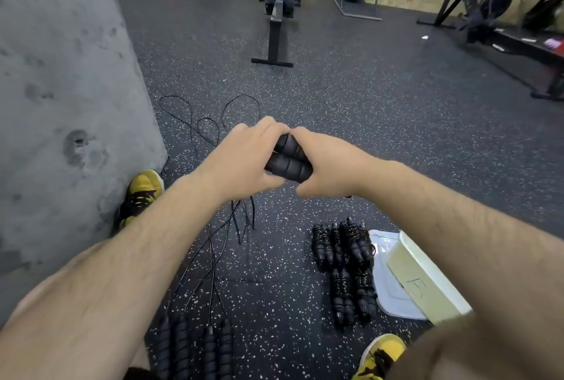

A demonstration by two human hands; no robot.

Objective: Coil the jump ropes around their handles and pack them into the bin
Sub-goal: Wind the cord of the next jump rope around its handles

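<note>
Black foam-handled jump ropes [195, 346] lie uncoiled on the speckled black rubber floor [366, 105] nearest us, and just to the right a cluster of coiled rope bundles [345, 269] rests just beside the pale plastic bin [427, 285]. Farther out, our left hand [241, 160] and right hand [329, 166] both curl their fingers round a pair of black foam handles [288, 161] held side by side above the floor, thin black cords [195, 132] trailing in loops beyond them; a black rowing machine [276, 13] stands near the far wall
</note>
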